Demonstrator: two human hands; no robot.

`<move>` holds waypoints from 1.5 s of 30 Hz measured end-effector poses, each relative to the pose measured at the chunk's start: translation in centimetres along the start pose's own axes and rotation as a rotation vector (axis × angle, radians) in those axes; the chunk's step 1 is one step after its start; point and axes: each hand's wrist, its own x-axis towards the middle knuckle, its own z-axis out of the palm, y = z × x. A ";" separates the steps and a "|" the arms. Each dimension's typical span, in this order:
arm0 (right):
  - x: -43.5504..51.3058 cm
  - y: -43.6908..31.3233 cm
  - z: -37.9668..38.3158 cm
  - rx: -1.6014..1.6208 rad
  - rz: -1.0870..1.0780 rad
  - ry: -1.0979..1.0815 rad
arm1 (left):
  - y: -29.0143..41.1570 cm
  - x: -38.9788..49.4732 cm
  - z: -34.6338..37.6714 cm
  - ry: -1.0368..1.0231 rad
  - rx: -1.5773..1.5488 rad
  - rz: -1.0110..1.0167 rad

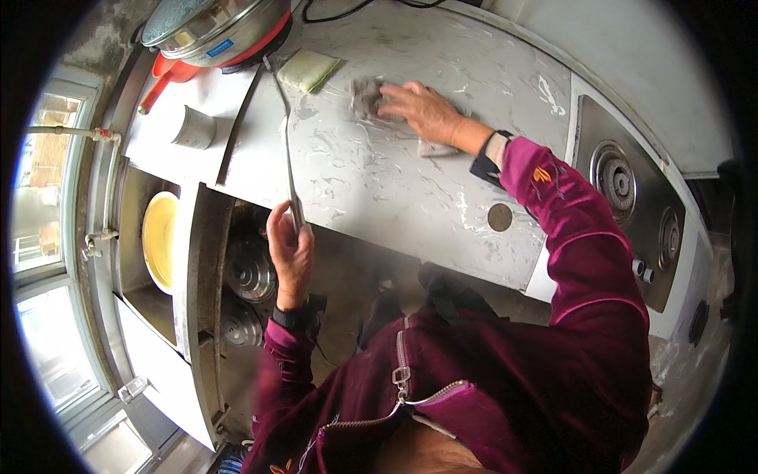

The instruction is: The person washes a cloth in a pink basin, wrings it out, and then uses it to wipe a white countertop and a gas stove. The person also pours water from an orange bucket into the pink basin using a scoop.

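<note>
On the grey marbled countertop (379, 195), my right hand (423, 112) presses a blurred, crumpled grey cloth (367, 98). Part of a light cloth (435, 148) shows under my right wrist. My left hand (290, 249), at the counter's near edge, grips the lower end of a long thin metal utensil (288, 142); its far end lies by the stacked pans. Between the utensil and the grey cloth rests a pale green sponge pad (308, 70). A dark round disc (500, 217) lies on the counter's right part.
Stacked metal pans with a glass lid (219, 29), a red dipper (157, 89) and a white cup (198, 127) stand at upper left. A sink holds a yellow basin (160, 243). A gas stove (622, 189) is at right; metal lids (250, 269) sit below the counter.
</note>
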 end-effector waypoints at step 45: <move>15.3 8.4 -3.0 -0.325 0.376 0.405 | 1.7 -5.2 -4.3 0.221 -0.311 -0.535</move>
